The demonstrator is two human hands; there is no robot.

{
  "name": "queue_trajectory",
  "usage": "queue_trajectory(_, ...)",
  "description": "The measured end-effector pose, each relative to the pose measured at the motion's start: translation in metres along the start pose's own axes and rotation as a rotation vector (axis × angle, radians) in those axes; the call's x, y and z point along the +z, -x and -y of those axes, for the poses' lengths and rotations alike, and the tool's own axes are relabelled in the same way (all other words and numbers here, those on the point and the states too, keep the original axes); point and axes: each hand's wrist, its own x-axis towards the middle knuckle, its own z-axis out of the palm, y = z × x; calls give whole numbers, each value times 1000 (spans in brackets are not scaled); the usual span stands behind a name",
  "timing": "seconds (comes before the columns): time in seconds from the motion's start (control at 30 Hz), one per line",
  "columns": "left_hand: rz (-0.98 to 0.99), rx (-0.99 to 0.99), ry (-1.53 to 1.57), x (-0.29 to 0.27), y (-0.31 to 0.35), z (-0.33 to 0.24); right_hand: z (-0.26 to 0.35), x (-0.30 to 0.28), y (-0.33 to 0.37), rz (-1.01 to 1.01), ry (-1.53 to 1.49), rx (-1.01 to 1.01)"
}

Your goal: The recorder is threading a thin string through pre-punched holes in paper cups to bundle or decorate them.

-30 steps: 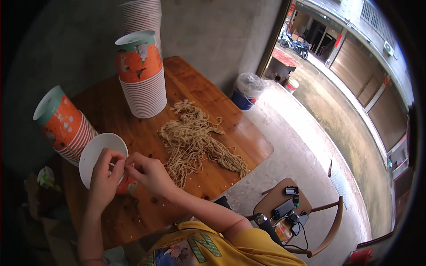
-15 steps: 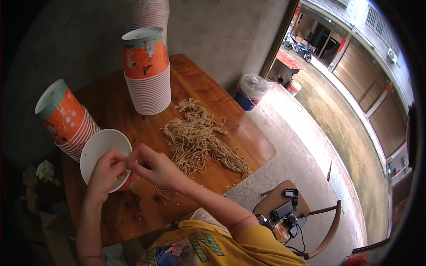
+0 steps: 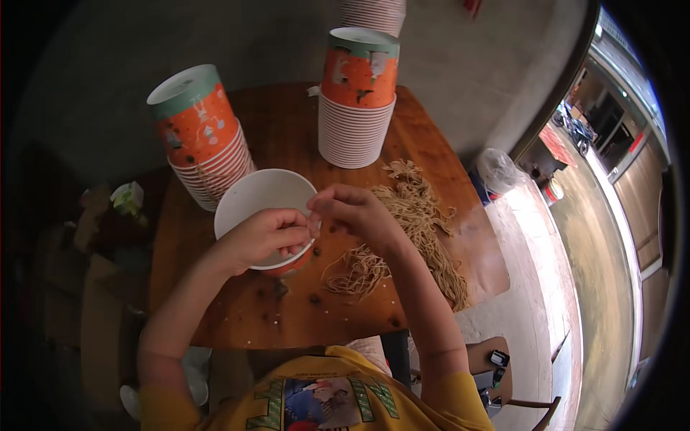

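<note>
Centrally, one paper bucket sat on the bench, probably light and easily dented, best held by its rim. Left hand and right hand converged there, fingers curled; whether they grasped anything could not be told. Two printed stacks stood upper left and upper centre, one pale stack topmost; one string heap lay right of centre.

Below your hands is a glossy brown wooden tabletop. Beyond them rises a dim gray wall. To their right, a wooden chair stands on pale floor, beside a brightly daylit yard.
</note>
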Motion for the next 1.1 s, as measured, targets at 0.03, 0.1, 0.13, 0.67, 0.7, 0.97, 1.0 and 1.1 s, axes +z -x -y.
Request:
queue_trajectory(0.03,-13,-4,1,-1,-1,1,-2,1,2,13,-2,1)
queue_trajectory(0.1,-38,-41,18,-2,-2,3,-5,5,9,-101,-38,10)
queue_trajectory(0.13,-43,-43,20,-1,-4,3,-10,2,13,-123,9,-35)
queue_trajectory(0.67,-44,-125,204,3,-9,1,-40,58,41,-446,583,-488)
queue_trajectory(0.7,-43,-167,268,4,-8,0,-40,59,41,-453,595,-500)
queue_trajectory(0.97,-19,-112,352,-5,-7,4,-53,40,46,-392,198,-319)
queue_trajectory(1.0,-29,-109,324,-5,-6,2,-51,38,45,-415,120,-238)
queue_trajectory(1.1,-120,42,-30,3,-6,3,-49,30,40,-442,83,-230)
